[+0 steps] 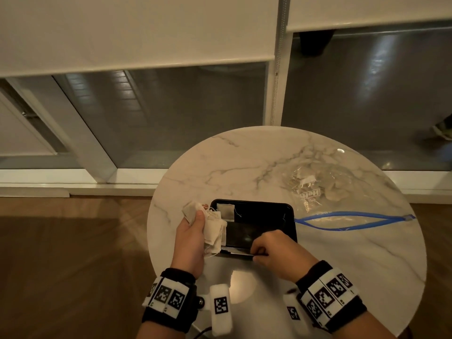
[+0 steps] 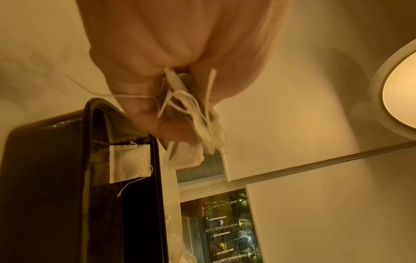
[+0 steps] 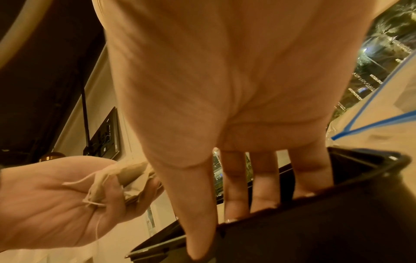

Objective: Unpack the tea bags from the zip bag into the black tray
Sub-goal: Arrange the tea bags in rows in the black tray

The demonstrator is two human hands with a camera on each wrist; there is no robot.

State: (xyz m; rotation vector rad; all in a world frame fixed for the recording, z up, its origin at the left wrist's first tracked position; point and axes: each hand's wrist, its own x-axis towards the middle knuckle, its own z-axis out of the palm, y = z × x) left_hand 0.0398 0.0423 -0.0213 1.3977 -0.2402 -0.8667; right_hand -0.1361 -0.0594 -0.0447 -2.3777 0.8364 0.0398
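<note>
While the left hand [image 1: 192,237] keeps a fanned bunch of tea bags [image 1: 212,228] clamped between thumb and curled fingers just off the left edge of the black tray [image 1: 274,211], the right hand [image 1: 278,249] reaches over the tray's near rim with its fingers [image 3: 236,186] dipping inside. The right wrist view shows those fingers fairly straight and the thumb down on the outer wall; whether they pinch a bag down there or only steady the tray I cannot tell, since the rim hides the tips. Holding the supply in one hand and laying pieces with the other looks like a way to place bags one at a time in tidy order; one flat tea bag [image 2: 129,162] already lies in the far left corner, its thread trailing over the glossy floor. That tray is a shallow rectangle with rounded corners, hard and shiny enough to mirror the room. The bags are soft, pale paper pillows with crimped edges, loose white strings and small tags, and they will probably snag on each other when drawn apart. Beyond the tray to the right, the zip bag [image 1: 327,192] lies slack and crinkled, clear plastic with a blue seal strip [image 1: 354,220] gaping open, with more bags inside. All of it sits on a round marble-patterned table [image 1: 220,167], smooth and grey-veined.
</note>
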